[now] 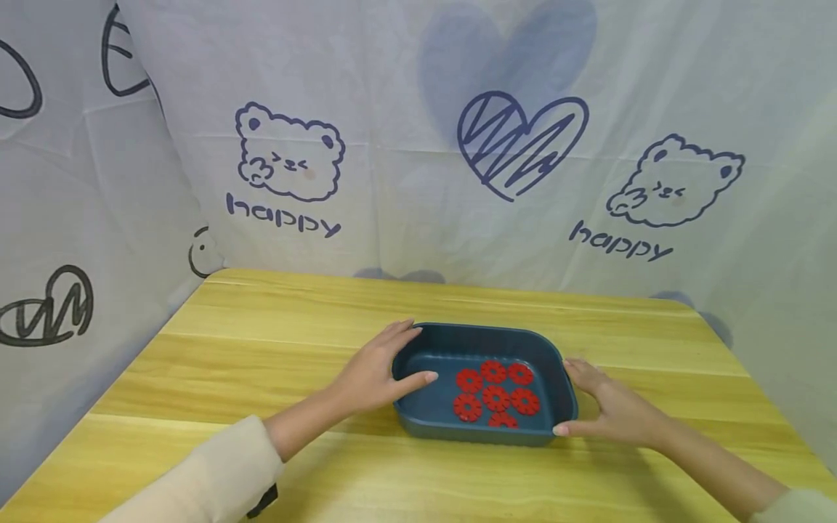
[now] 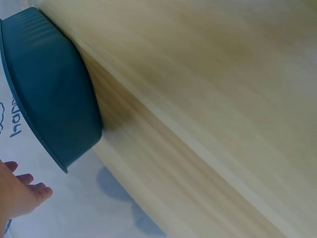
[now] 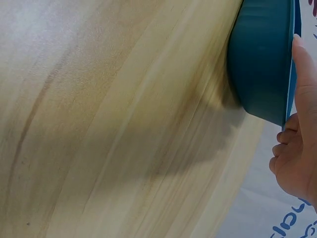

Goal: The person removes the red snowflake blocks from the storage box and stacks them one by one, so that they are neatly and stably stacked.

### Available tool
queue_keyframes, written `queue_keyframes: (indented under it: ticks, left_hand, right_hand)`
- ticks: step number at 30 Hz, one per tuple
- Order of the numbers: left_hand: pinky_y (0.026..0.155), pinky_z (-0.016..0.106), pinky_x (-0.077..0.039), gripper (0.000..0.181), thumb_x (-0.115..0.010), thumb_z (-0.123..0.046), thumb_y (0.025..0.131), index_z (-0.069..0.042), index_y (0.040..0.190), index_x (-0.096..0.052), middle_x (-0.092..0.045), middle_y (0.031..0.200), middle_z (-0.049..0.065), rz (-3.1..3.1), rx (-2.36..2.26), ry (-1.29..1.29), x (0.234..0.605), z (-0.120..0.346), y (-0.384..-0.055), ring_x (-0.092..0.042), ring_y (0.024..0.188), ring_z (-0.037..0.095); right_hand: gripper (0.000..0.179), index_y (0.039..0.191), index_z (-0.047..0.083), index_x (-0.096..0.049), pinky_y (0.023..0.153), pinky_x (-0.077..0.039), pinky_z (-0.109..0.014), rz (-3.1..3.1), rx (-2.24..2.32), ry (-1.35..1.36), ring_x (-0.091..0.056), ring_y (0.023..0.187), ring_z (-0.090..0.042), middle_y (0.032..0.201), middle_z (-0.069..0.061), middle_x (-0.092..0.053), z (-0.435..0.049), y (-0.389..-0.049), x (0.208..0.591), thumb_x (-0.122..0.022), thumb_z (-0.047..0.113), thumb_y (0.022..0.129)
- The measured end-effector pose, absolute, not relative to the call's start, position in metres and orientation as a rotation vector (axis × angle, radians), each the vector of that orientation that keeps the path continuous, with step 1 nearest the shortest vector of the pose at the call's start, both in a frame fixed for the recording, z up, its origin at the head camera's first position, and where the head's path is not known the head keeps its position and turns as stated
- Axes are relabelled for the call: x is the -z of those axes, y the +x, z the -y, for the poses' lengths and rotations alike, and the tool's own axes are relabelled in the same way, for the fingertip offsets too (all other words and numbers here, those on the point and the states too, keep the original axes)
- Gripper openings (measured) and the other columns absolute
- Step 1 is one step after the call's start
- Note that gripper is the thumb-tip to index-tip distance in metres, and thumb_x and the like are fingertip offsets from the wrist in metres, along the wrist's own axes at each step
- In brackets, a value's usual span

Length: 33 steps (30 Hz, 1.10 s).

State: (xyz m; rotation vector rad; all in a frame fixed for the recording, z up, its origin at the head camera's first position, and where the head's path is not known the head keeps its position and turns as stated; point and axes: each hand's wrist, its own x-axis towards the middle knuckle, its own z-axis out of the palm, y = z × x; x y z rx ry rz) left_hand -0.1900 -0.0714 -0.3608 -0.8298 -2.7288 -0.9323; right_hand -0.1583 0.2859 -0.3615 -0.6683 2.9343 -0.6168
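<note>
A dark blue rectangular basin (image 1: 458, 434) with rounded corners stands on the wooden table. Several red notched plastic discs (image 1: 495, 397) lie flat on its floor, mostly to the right. My left hand (image 1: 375, 370) is at the basin's left end, its thumb stretched over the inside and its fingers near the far corner. In the left wrist view, a gap shows between these relaxed fingers (image 2: 42, 192) and the basin wall (image 2: 54, 79). At the other end, my right hand (image 1: 617, 410) holds the rim, thumb on the near corner and fingers curled by the outer side (image 3: 262, 64).
The table (image 1: 248, 349) has a yellow wood grain. A pale cloth (image 1: 405, 181) printed with bears, hearts and lettering hangs behind its far edge and along the sides. Beneath the left sleeve (image 1: 216, 465), a small black object (image 1: 264, 501) shows.
</note>
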Motion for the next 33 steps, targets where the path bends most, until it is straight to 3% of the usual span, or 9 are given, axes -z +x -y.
queue_keyframes:
  ticks: [7, 15, 23, 33]
  left_hand:
    - [0.103, 0.049, -0.038, 0.068, -0.063, -0.045, 0.084, -0.008, 0.138, -0.044, -0.039, 0.145, 0.013, 2.723, 0.967, -0.852, 0.359, 0.052, -0.199, -0.037, 0.134, 0.031]
    - [0.100, 0.045, -0.043, 0.058, -0.067, -0.037, 0.083, -0.004, 0.129, -0.053, -0.052, 0.133, 0.016, 2.590, 1.078, -0.876, 0.363, 0.027, -0.211, -0.049, 0.125, 0.030]
    - [0.097, 0.042, -0.045, 0.052, -0.067, -0.029, 0.085, 0.001, 0.126, -0.054, -0.055, 0.129, 0.016, 2.720, 1.130, -0.902, 0.373, 0.010, -0.221, -0.050, 0.122, 0.030]
    - [0.093, 0.037, -0.048, 0.045, -0.073, -0.022, 0.079, 0.003, 0.115, -0.062, -0.063, 0.116, 0.016, 2.936, 0.993, -0.833, 0.392, -0.002, -0.240, -0.058, 0.112, 0.028]
  right_hand:
    - [0.101, 0.138, -0.012, -0.032, 0.093, -0.033, -0.068, -2.932, 0.593, -0.670, -0.025, 0.130, -0.055, 0.144, -0.033, -0.027, -0.286, -0.159, 0.361, -0.074, 0.051, 0.071]
    - [0.101, 0.139, -0.011, -0.031, 0.095, -0.032, -0.068, -2.925, 0.598, -0.677, -0.024, 0.130, -0.054, 0.144, -0.032, -0.028, -0.285, -0.159, 0.361, -0.073, 0.051, 0.071]
    - [0.101, 0.138, -0.012, -0.032, 0.095, -0.031, -0.068, -2.928, 0.595, -0.677, -0.024, 0.130, -0.055, 0.144, -0.032, -0.029, -0.285, -0.160, 0.362, -0.073, 0.051, 0.071]
    - [0.100, 0.137, -0.013, -0.033, 0.096, -0.032, -0.067, -2.941, 0.582, -0.691, -0.026, 0.130, -0.054, 0.143, -0.033, -0.030, -0.285, -0.159, 0.363, -0.073, 0.051, 0.071]
